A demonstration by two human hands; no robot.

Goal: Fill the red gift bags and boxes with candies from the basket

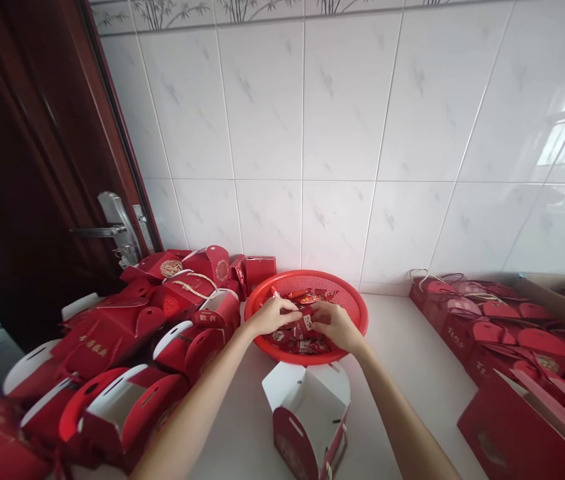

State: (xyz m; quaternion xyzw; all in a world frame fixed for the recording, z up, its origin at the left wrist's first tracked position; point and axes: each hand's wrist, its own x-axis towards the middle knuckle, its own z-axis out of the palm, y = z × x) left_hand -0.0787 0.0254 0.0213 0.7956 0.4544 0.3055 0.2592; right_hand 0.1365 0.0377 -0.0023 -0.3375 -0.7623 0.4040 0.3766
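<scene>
A round red plastic basket [357,307] stands against the tiled wall with many red-wrapped candies [307,346] in it. My left hand [273,316] is over its left part, fingers bent together in a pinch; what they hold, if anything, is hidden. Across from it, my right hand [335,324] has thumb and fingers closed on a small red and white wrapped candy [307,323]. Just in front of the basket, between my forearms, an open gift box [290,437] shows its white inside, with red outer sides and a cord handle.
Red gift boxes [97,340] are heaped on the left, several with their flaps open. More red boxes [505,327] are packed together on the right, beside a large red carton [522,427]. A dark wooden door [52,167] with a metal handle is at the left.
</scene>
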